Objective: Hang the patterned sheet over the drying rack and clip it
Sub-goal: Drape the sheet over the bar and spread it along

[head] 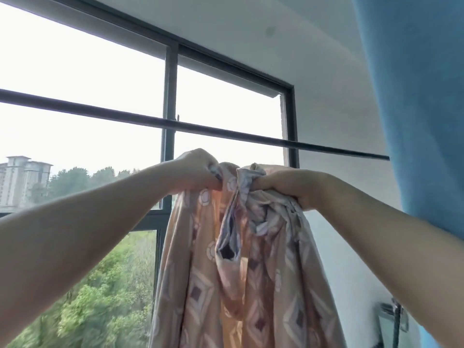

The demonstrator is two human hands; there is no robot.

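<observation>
The sheet (226,272) hangs bunched just below the rod (226,133), not touching it. Its peach cloth with diamond and flower prints falls in long folds out of the bottom of the view. Its top is gathered into two wads, held side by side under the middle of the rod.

The left hand (198,172) grips the left wad. Its fingers are curled tight into the cloth and pressed together, with the back of the hand turned up toward the rod. The right hand (288,187) clenches the right wad in a fist, knuckles up; its fingertips are buried in the folds. Both forearms are bare and reach up and forward, converging under the rod, with the wrists roughly level and the hands close together but apart.

Behind the rod stands a dark-framed window (170,84), with trees (105,297) and a building (22,179) beyond it. At the rod's right end hangs a blue cloth (421,96).
</observation>
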